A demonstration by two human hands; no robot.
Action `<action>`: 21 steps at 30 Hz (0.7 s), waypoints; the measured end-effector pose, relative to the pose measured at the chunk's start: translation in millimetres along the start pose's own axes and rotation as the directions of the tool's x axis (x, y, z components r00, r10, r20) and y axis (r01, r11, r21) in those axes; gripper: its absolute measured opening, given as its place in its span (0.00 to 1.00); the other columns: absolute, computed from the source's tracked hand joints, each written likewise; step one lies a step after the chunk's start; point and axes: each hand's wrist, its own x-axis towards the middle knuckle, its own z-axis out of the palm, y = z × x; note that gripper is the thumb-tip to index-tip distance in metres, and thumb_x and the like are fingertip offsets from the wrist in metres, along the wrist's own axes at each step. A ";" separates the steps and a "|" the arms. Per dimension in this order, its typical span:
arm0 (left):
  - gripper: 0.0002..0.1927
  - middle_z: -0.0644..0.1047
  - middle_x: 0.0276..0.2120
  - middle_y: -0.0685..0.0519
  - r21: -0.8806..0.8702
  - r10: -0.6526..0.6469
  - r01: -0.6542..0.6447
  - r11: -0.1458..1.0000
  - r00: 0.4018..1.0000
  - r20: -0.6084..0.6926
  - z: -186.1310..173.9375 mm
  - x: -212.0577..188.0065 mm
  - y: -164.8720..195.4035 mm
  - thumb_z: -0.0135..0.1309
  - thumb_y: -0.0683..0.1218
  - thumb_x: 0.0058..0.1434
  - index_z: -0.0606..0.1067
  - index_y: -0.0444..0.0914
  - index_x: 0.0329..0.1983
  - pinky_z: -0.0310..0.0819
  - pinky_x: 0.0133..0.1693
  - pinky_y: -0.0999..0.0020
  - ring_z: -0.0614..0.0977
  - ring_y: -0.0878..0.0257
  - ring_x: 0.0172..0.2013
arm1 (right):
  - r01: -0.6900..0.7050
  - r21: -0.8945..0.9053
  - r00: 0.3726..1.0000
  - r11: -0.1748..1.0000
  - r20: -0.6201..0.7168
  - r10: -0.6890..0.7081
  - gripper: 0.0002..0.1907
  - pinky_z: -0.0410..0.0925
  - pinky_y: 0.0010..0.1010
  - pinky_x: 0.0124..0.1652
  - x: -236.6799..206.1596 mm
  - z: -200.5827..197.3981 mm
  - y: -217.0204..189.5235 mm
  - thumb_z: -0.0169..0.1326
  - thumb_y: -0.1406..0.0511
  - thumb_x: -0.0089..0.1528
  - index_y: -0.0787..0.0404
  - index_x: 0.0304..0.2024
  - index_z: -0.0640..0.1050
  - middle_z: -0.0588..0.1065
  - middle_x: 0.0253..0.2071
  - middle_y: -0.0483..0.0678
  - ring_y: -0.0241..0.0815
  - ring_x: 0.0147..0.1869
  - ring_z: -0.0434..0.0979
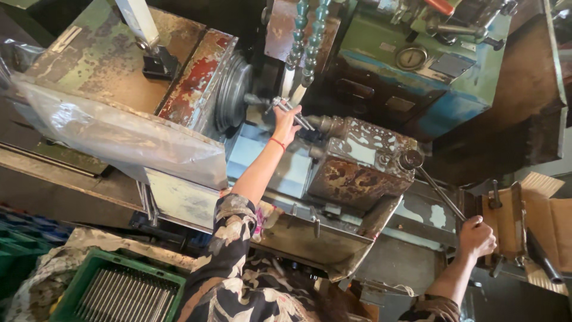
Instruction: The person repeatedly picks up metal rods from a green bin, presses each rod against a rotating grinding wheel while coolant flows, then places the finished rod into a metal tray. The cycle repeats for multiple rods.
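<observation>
Lathe (pixel 357 161) of rusty, paint-chipped metal, rough and matt, smooth steel lever (pixel 438 191), crinkled glossy plastic sheet (pixel 119 134), green plastic crate (pixel 83 280) of shiny metal rods (pixel 125 295), brown cardboard box (pixel 551 217), patterned cloth sleeve (pixel 229 229)

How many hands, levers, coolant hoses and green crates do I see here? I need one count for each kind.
Hands: 2, left hand and right hand
Long metal lever: 1
Segmented coolant hoses: 2
Green crate: 1
Total: 6
</observation>
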 end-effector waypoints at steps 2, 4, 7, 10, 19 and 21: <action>0.35 0.68 0.54 0.50 0.018 -0.011 0.011 1.000 0.999 -0.036 -2.2 1.8 -1.4 0.62 0.38 0.55 0.58 0.49 0.60 0.57 0.55 0.16 0.75 0.49 0.54 | -0.004 -0.010 1.000 1.000 -0.013 0.004 0.28 0.70 0.59 0.42 0.8 0.3 -0.1 0.45 0.52 0.72 0.66 0.31 0.83 0.78 0.32 0.66 0.72 0.38 0.79; 0.37 0.67 0.55 0.50 0.001 -0.015 0.016 1.000 0.999 -0.046 -5.3 4.4 -2.8 0.61 0.38 0.55 0.56 0.49 0.62 0.57 0.56 0.17 0.74 0.49 0.55 | -0.009 -0.004 1.000 1.000 -0.007 0.009 0.29 0.70 0.59 0.43 0.4 0.5 0.7 0.45 0.52 0.72 0.66 0.31 0.83 0.78 0.32 0.67 0.72 0.38 0.79; 0.40 0.66 0.56 0.50 -0.072 -0.034 0.027 0.997 0.995 -0.099 -10.9 8.4 -2.6 0.59 0.37 0.55 0.54 0.51 0.66 0.58 0.58 0.19 0.73 0.49 0.56 | -0.024 0.024 0.999 0.999 0.035 0.023 0.29 0.71 0.59 0.44 -0.8 0.6 1.7 0.44 0.53 0.73 0.67 0.31 0.83 0.78 0.32 0.66 0.72 0.39 0.79; 0.43 0.63 0.60 0.54 -0.118 -0.030 0.008 0.993 0.982 -0.186 -16.3 9.8 1.9 0.58 0.34 0.55 0.53 0.53 0.68 0.58 0.59 0.21 0.69 0.52 0.57 | -0.031 0.020 0.998 0.999 0.055 0.030 0.30 0.71 0.58 0.44 -2.0 0.7 1.1 0.43 0.53 0.74 0.67 0.31 0.83 0.78 0.31 0.66 0.71 0.39 0.80; 0.42 0.64 0.62 0.54 -0.289 0.103 -0.136 0.948 0.986 -0.128 -26.6 1.6 14.1 0.59 0.34 0.55 0.55 0.53 0.67 0.58 0.61 0.29 0.68 0.52 0.60 | -0.015 0.019 0.994 1.000 0.110 0.013 0.31 0.70 0.61 0.46 -9.7 -6.3 2.1 0.43 0.49 0.76 0.66 0.38 0.84 0.78 0.38 0.69 0.75 0.44 0.78; 0.43 0.64 0.62 0.56 -0.319 0.112 -0.142 0.937 0.987 -0.112 -24.0 -1.2 16.8 0.58 0.33 0.54 0.54 0.55 0.68 0.57 0.61 0.29 0.68 0.53 0.60 | -0.019 -0.008 0.985 1.000 0.172 0.020 0.32 0.69 0.63 0.45 -20.0 -9.0 5.0 0.41 0.48 0.77 0.66 0.41 0.84 0.78 0.39 0.71 0.77 0.44 0.77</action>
